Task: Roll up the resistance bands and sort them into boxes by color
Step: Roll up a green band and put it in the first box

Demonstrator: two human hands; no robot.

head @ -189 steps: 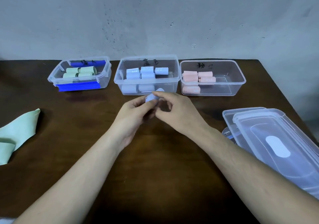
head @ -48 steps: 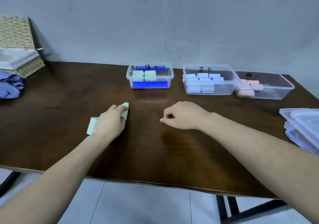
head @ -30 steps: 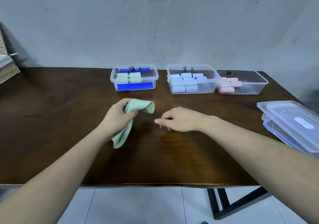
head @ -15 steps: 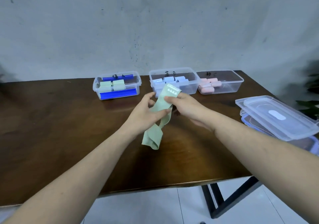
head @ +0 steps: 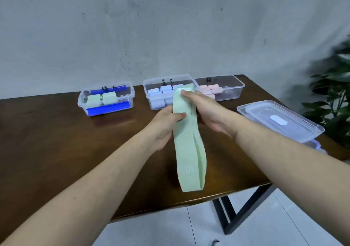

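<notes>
You hold the green band unrolled above the table, hanging flat toward 6 o'clock. Your right hand pinches its top end; your left hand grips its edge at 9 o'clock (thumb on the front). At 12 stand the green box, blue box and pink box; lids lie at 3.

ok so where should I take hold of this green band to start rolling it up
Grip the green resistance band at its top end, by the white label, where the right hand already pinches it. Come from the sides with fingers across its flat width: it hangs as a long, flattened loop, so that end can turn inward first.
</notes>
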